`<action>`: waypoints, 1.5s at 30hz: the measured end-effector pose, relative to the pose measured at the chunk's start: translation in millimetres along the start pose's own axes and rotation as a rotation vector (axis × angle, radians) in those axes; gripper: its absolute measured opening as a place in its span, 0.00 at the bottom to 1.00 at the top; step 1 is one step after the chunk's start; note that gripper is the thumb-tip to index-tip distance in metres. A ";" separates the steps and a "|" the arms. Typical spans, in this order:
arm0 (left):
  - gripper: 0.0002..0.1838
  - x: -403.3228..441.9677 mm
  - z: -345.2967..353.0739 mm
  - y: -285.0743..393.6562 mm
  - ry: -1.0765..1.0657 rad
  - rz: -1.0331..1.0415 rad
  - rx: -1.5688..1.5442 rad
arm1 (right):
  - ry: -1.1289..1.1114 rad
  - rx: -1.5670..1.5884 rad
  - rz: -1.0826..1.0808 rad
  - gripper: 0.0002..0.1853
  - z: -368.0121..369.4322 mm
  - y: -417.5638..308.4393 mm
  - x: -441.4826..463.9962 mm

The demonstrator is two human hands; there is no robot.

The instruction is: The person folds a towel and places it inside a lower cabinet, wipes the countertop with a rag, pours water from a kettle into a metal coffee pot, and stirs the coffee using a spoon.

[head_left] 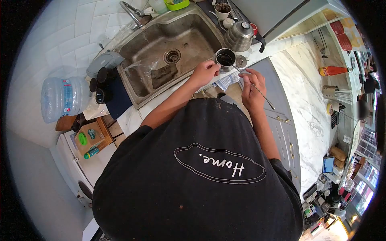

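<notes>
A metal cup [219, 55] with dark contents stands on the counter strip at the sink's front right corner. My left hand [205, 74] is closed at its near left side, fingertips pinched on the cup. In my right hand [254, 89] is a long thin bar spoon [263, 96]. Its shaft slants up to the left, with one end reaching into the cup. The other end sticks out below my right hand. Close to the cup's right side lies a small round lid [241, 61]. A steel gooseneck kettle [239, 38] stands just behind.
The steel sink [146, 48] with a faucet [134, 14] lies ahead, clear plastic film inside it. Black cups [105, 75] and a large water bottle [64, 99] are on the left. A checked cloth [227, 81] hangs below the cup. A marble counter [311, 120] runs along the right.
</notes>
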State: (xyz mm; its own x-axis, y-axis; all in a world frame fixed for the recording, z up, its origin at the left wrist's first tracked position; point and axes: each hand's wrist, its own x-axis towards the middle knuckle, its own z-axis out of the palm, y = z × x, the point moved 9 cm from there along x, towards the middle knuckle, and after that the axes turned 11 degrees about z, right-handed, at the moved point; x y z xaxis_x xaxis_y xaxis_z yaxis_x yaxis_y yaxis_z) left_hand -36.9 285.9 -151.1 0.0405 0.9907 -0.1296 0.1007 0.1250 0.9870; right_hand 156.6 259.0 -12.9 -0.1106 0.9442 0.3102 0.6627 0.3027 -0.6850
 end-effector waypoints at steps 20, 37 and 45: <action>0.16 1.9 0.2 -2.9 -0.006 0.011 0.029 | 0.009 -0.004 -0.014 0.10 0.4 -0.9 0.4; 0.17 2.4 -2.3 -7.6 -0.009 -0.014 0.108 | 0.130 0.019 -0.076 0.04 -7.1 -7.1 -6.2; 0.18 6.4 -1.2 -12.1 -0.015 0.039 0.130 | 0.101 -0.016 -0.107 0.01 4.7 -7.6 -2.0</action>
State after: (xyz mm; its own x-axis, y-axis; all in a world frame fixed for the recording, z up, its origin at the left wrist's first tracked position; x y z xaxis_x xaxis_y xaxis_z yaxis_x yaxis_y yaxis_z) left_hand -39.0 290.8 -163.7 0.0614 0.9937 -0.0934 0.2272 0.0772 0.9708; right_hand 148.3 255.4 -11.4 -0.1064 0.8886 0.4462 0.6632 0.3978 -0.6340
